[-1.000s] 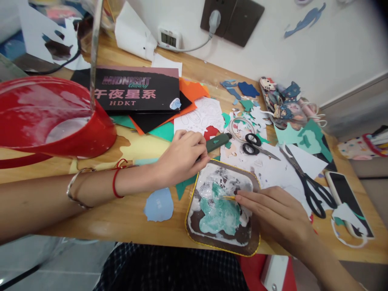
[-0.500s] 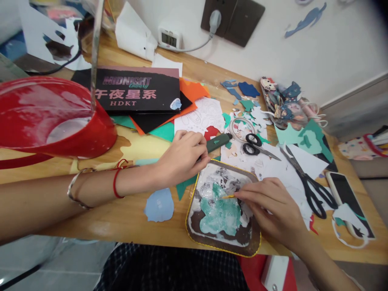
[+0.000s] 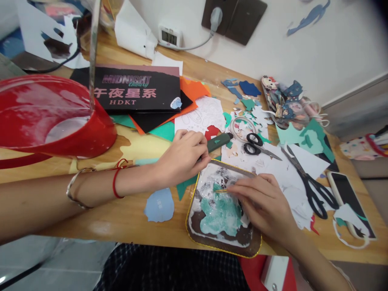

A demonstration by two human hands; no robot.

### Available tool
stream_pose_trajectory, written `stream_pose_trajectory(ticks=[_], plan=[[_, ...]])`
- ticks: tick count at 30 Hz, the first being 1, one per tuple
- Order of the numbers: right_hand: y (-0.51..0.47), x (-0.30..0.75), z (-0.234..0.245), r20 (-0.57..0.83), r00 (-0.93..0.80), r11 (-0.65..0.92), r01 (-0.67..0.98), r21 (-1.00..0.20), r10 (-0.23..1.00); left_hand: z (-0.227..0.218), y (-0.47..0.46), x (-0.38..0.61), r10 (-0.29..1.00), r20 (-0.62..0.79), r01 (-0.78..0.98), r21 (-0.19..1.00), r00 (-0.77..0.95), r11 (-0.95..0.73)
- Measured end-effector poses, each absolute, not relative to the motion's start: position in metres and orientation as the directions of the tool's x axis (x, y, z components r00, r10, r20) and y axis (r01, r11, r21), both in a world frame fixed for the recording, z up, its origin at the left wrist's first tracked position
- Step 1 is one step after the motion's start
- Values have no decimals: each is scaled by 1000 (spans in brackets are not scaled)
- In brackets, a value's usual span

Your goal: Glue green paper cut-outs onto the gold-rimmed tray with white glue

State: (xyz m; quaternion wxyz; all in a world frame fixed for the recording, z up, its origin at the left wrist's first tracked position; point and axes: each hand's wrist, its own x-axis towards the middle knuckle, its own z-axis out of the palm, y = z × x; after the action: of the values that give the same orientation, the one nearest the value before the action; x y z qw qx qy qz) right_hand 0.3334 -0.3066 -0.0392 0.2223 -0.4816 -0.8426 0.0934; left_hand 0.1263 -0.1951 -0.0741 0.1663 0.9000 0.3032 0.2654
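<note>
A gold-rimmed square tray [image 3: 194, 238] lies at the table's near edge, smeared with white glue. On it rests a green paper cutout [image 3: 220, 212]. My right hand [image 3: 262, 208] is over the tray's right side, pinching a thin yellow stick [image 3: 221, 190] whose tip touches the top of the cutout. My left hand [image 3: 182, 157] rests just left of the tray's upper corner, fingers curled round a dark green tool [image 3: 218, 141] that pokes out to the right.
A red basin [image 3: 54, 117] stands at the left. A black box with lettering [image 3: 136, 91] lies on coloured paper sheets. Small scissors [image 3: 257, 146], large scissors [image 3: 311, 182], a phone [image 3: 348, 198], paper scraps and a light blue cutout [image 3: 159, 205] are scattered around.
My right hand has slid left and up over the tray, carrying the stick's tip toward the cutout's upper edge. The left hand has stayed put.
</note>
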Motion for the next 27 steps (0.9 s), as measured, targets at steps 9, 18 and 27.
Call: stream_pose_trajectory(ticks=[9, 18, 27], plan=[[-312, 347, -37, 293, -398, 482, 812, -328, 869, -74, -195, 126, 635, 388, 461, 453, 668, -763], [-320, 347, -42, 367, -464, 555, 808, -196, 806, -74, -195, 127, 639, 372, 465, 459, 674, -757], [-327, 356, -40, 268, -580, 618, 781, -85, 769, -75, -195, 127, 637, 381, 458, 464, 670, -758]])
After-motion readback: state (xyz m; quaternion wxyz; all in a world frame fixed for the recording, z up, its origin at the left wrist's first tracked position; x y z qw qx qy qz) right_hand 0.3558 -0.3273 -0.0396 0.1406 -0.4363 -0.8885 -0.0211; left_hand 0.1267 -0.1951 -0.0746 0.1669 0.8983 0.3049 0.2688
